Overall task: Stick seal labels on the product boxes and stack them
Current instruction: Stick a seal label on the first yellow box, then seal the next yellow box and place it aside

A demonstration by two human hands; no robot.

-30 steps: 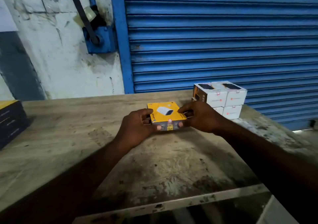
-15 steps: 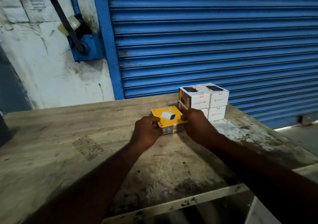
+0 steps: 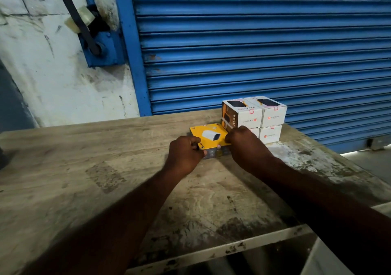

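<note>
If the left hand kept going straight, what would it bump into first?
The yellow box that the left hand grips; beyond it, probably the stacked white boxes, though depth is unclear.

Both bare forearms stretch forward and converge. Knuckles up, fingers curled: left hand [image 3: 183,154] grips the near-left end of the yellow box [image 3: 209,136], right hand [image 3: 246,145] its right end.

Quick count: one yellow product box [image 3: 208,136], four white product boxes [image 3: 252,117] that I can see, stacked two on two. Two hands, a left hand [image 3: 184,154] and a right hand [image 3: 246,145]. One wooden table [image 3: 88,169], one blue roller shutter [image 3: 254,42], one tape roll [image 3: 81,18].
</note>
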